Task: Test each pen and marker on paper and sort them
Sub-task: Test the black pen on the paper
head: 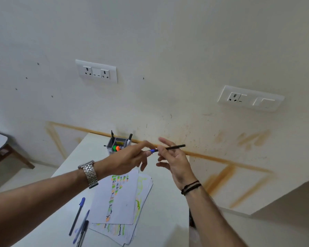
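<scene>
Three pens (79, 221) lay nearest the camera, close to the desk's near-left edge, just left of the stack of test paper (121, 198), whose top sheet carried orange, green and black marks. Above the stack both hands met in the air. The right hand (175, 161) pinched a thin dark pen (175, 147) between thumb and fingers, its other fingers spread loosely. The left hand (132, 157) pinched the pen's blue end (152, 150); whether that was a cap could not be told.

If it was a cap, the step seemed to be uncapping or recapping around a test stroke. Doing it well would call for a straight pull along the barrel, the right hand's grip kept firm, and the cap kept in the left fingers.

An organiser (119, 145) with markers and pens stood at the desk's (161, 220) far edge against the wall, well behind the hands. The desk's right edge ran just under the right forearm, so the pen probably belonged over the paper, where room was open.
</scene>
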Demonstrator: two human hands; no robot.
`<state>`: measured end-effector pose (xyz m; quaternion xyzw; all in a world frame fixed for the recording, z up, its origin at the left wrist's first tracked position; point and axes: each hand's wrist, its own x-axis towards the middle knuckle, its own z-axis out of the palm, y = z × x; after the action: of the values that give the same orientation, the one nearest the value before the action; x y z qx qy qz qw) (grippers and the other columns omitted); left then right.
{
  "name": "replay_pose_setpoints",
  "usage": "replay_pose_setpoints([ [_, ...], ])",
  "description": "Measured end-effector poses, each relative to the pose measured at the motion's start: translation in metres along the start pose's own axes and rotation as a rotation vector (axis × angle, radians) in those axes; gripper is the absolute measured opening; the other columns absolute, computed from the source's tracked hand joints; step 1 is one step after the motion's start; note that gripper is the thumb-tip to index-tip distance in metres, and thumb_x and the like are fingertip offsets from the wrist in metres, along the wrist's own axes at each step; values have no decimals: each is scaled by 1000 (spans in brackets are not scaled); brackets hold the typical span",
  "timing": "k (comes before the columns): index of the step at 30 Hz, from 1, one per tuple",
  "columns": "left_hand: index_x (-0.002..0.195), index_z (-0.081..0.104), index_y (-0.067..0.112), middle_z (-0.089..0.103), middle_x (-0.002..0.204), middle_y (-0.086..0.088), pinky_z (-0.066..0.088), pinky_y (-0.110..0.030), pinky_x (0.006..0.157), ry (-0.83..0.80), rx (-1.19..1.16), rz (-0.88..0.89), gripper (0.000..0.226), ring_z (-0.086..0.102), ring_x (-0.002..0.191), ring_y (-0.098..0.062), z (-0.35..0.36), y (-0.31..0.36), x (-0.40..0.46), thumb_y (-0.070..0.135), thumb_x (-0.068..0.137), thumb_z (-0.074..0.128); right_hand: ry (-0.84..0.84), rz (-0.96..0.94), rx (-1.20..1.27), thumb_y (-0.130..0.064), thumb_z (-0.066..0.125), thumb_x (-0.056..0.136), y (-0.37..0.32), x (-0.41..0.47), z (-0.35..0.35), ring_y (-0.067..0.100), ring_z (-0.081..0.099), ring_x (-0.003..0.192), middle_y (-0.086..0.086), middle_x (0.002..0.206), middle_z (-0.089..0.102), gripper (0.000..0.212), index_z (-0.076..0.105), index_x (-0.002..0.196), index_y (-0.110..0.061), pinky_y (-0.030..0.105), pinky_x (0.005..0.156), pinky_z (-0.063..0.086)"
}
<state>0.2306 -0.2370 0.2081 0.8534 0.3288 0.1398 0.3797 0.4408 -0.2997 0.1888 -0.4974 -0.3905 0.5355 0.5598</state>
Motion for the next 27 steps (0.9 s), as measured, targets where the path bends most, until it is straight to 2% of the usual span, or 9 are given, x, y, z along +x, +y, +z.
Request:
replay_pose_setpoints([
  [3, 109, 50, 33, 75, 76, 4, 55, -44, 66, 108, 51, -83, 13, 65, 66, -23, -3, -32, -12, 41, 116, 42, 331, 71, -235, -31, 88, 88, 37, 14, 15, 17, 65, 100, 4, 125, 62, 78, 40, 149, -25, 33, 82, 57],
  [5, 101, 53, 32, 74, 75, 4, 53, -38, 62, 178, 95, -114, 15, 66, 63, -20, -7, -58, -19, 39, 114, 49, 330, -62, -574, -29, 88, 86, 67, 24, 25, 15, 55, 113, -4, 133, 53, 83, 38, 153, -32, 31, 94, 50],
  [8, 99, 58, 29, 76, 80, 10, 54, -33, 60, 189, 145, -151, 18, 68, 68, -16, -9, -89, -25, 42, 111, 55, -28, -124, -711, -23, 77, 94, 93, 34, 53, 7, 62, 105, -17, 119, 68, 35, 69, 125, -37, 32, 88, 54],
  [9, 98, 58, 29, 77, 82, 12, 53, -29, 59, 186, 165, -161, 19, 69, 71, -11, -9, -101, -24, 44, 110, 56, -93, -113, -732, -23, 73, 96, 99, 39, 66, 7, 66, 99, -16, 109, 73, 21, 74, 114, -34, 34, 83, 57],
  [11, 97, 58, 28, 77, 86, 10, 51, -26, 60, 194, 179, -175, 22, 67, 73, -1, -13, -126, -23, 47, 109, 58, -117, -119, -764, -23, 67, 100, 111, 49, 88, 9, 70, 90, -16, 99, 77, 12, 75, 105, -30, 36, 80, 60],
  [15, 115, 60, 30, 79, 95, 13, 61, -34, 73, 188, 97, -164, 25, 73, 79, -5, -33, -175, -17, 54, 107, 56, -121, -124, -770, -22, 60, 105, 130, 81, 117, 11, 73, 88, -9, 102, 78, 20, 62, 123, -31, 30, 79, 61],
  [19, 134, 58, 33, 73, 119, 16, 54, -33, 85, 174, 241, -182, 35, 68, 102, -9, -56, -230, 3, 54, 107, 58, 12, -97, -745, -23, 61, 105, 142, 129, 123, 6, 72, 80, -9, 98, 73, 37, 50, 136, -41, 16, 69, 55],
  [24, 160, 44, 27, 47, 162, 0, 39, -41, 116, 63, 652, -256, 60, 49, 142, -27, -67, -305, 35, 48, 106, 60, 228, -148, -657, -33, 59, 107, 146, 214, 119, 12, 79, 86, -6, 88, 79, 5, 55, 109, -31, 48, 82, 65],
  [27, 170, 24, 27, 26, 176, -10, 30, -45, 127, -32, 674, -330, 77, 34, 157, -34, -62, -337, 51, 47, 106, 61, 270, -141, -625, -29, 64, 103, 151, 266, 121, 16, 80, 90, -3, 93, 79, 6, 58, 103, -29, 52, 86, 65],
])
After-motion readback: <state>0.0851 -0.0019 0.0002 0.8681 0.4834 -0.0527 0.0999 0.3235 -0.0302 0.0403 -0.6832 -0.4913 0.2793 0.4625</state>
